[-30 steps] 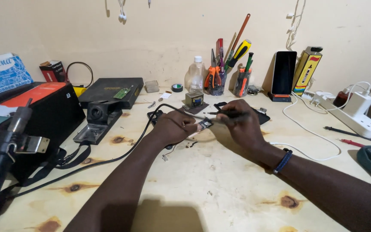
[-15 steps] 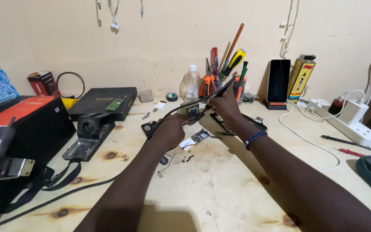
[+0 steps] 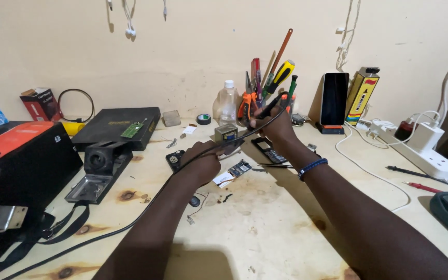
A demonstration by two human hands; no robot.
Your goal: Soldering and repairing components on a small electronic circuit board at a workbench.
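The right hand is closed around a black-handled tool raised beside the tool holder. The left hand grips the tool's black cable above the tabletop. The trailing cable could snag the small circuit board and drag it off.
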